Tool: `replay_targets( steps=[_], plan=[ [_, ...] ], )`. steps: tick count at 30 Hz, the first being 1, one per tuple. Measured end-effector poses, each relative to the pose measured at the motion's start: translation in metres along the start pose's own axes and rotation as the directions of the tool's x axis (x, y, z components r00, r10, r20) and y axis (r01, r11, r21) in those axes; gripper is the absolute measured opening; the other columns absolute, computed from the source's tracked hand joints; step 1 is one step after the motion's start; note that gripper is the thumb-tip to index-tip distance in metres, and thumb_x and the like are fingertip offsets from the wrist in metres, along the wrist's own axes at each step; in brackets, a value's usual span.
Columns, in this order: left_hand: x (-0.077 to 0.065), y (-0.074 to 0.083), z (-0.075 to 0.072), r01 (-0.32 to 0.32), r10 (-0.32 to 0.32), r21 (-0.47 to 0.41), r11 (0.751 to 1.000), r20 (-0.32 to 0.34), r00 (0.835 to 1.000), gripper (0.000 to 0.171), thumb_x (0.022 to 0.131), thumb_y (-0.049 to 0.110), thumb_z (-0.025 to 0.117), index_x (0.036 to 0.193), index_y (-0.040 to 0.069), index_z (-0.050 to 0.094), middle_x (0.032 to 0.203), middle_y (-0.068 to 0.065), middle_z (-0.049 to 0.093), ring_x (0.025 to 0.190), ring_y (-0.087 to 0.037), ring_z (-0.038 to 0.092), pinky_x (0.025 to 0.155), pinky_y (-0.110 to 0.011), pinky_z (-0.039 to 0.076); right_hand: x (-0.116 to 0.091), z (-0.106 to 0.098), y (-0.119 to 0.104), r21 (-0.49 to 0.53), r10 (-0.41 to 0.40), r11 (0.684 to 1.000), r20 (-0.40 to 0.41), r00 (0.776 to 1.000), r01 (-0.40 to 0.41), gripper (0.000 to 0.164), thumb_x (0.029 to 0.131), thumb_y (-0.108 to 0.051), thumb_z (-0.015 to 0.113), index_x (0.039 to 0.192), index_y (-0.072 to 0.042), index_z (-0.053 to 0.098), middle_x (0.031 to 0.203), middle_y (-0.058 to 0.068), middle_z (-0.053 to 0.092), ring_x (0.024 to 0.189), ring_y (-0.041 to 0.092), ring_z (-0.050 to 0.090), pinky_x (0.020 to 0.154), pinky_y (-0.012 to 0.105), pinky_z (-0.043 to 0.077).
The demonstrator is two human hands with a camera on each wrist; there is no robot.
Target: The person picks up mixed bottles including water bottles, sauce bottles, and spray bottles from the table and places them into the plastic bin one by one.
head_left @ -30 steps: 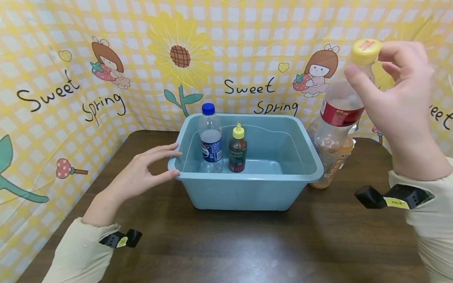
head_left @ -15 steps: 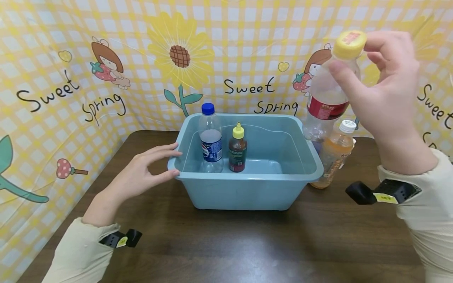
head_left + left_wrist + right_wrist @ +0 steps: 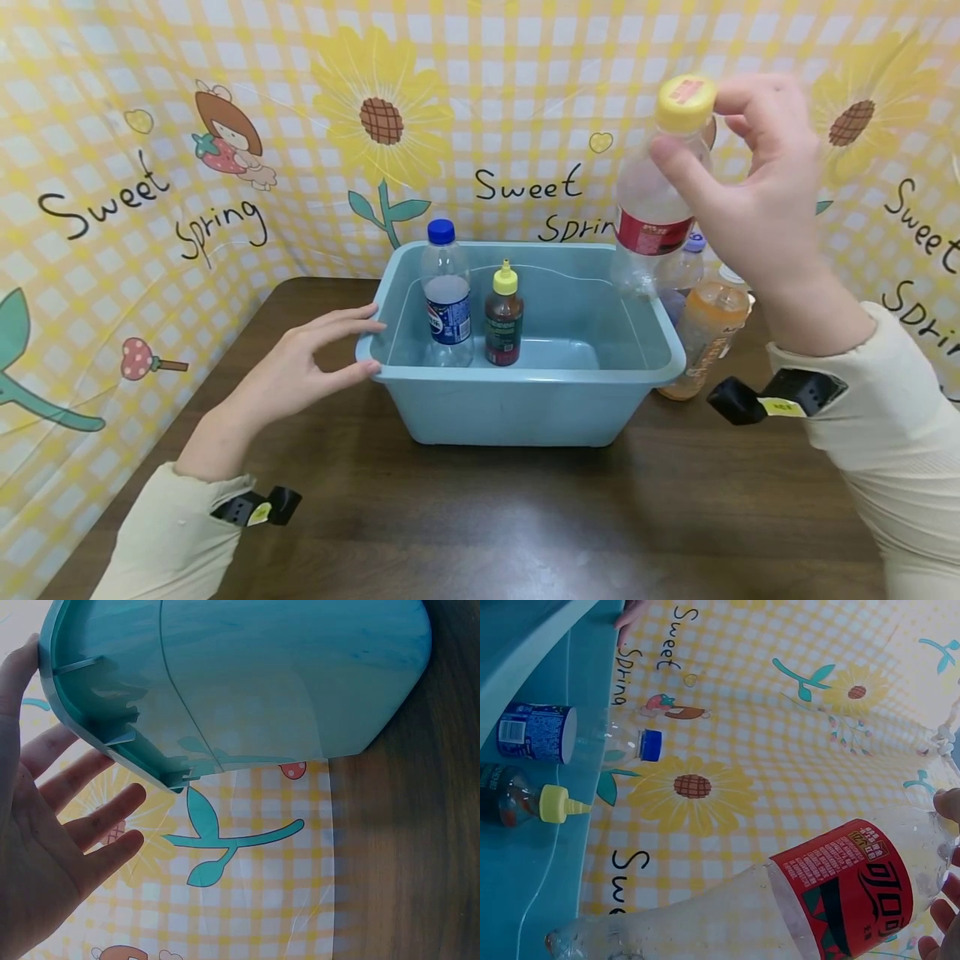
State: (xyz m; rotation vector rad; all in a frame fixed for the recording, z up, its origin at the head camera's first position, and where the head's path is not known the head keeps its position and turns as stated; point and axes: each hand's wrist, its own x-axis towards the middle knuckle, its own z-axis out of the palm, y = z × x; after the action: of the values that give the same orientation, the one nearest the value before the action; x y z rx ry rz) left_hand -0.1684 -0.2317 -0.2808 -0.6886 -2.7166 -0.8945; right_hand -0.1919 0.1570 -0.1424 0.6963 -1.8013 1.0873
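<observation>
A large clear plastic bottle with a red label and yellow cap hangs upright, slightly tilted, its base above the right end of a blue plastic tub. My right hand pinches it at the neck below the cap. In the right wrist view the bottle's red label faces the camera. My left hand rests its extended fingertips and thumb on the tub's left rim. Inside the tub stand a blue-capped bottle and a small dark sauce bottle with a yellow nozzle.
Right of the tub, an orange-tinted bottle stands close against its wall. A purple-capped bottle is behind that, partly hidden. Everything sits on a dark wooden table, with a yellow checked cloth hanging behind.
My right hand has carried the red-labelled bottle leftward, from over the bottles at the right to over the tub's right end. The left hand and tub have stayed in place.
</observation>
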Motion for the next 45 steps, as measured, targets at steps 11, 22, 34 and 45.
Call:
replay_targets(
  steps=[11,22,34,45],
  plan=[
    [-0.001,-0.001,0.001,-0.005,0.005,0.003,1.000,-0.001,1.000,0.041,0.084,0.031,0.069,0.123,0.018,0.061,0.143,-0.005,0.047,0.131,-0.032,0.044,0.099,-0.056,0.041,-0.001,0.017,0.015,-0.040,0.008,0.999,0.084,0.996,-0.005,0.028,0.080,-0.010,0.070,0.105,0.003,0.065,0.097,-0.026,0.045,0.103,-0.004,0.040,0.078,0.018,0.027],
    [-0.001,-0.002,0.001,0.002,-0.002,0.012,1.000,-0.008,1.000,0.041,0.084,0.031,0.069,0.122,0.018,0.061,0.142,-0.006,0.048,0.131,-0.033,0.044,0.098,-0.057,0.041,0.000,0.028,0.031,-0.091,0.167,0.984,0.140,0.976,-0.155,0.031,0.081,-0.014,0.070,0.107,0.001,0.064,0.092,-0.023,0.043,0.097,-0.007,0.036,0.090,0.028,0.031],
    [-0.001,-0.001,0.001,0.001,-0.001,0.017,1.000,-0.010,1.000,0.041,0.084,0.031,0.069,0.122,0.019,0.061,0.142,-0.005,0.048,0.130,-0.032,0.044,0.099,-0.057,0.041,0.002,0.035,0.050,-0.157,0.316,0.946,0.245,0.916,-0.284,0.036,0.084,-0.021,0.069,0.111,0.000,0.063,0.096,-0.015,0.047,0.095,-0.002,0.037,0.088,0.027,0.032],
    [0.000,-0.001,0.001,0.009,-0.009,0.010,1.000,-0.008,1.000,0.042,0.084,0.031,0.070,0.122,0.017,0.061,0.142,-0.005,0.048,0.131,-0.032,0.044,0.098,-0.056,0.042,0.004,0.036,0.062,-0.228,0.453,0.891,0.388,0.803,-0.392,0.042,0.085,-0.033,0.065,0.114,-0.003,0.062,0.109,0.003,0.051,0.103,0.014,0.045,0.098,0.047,0.039]
  ],
)
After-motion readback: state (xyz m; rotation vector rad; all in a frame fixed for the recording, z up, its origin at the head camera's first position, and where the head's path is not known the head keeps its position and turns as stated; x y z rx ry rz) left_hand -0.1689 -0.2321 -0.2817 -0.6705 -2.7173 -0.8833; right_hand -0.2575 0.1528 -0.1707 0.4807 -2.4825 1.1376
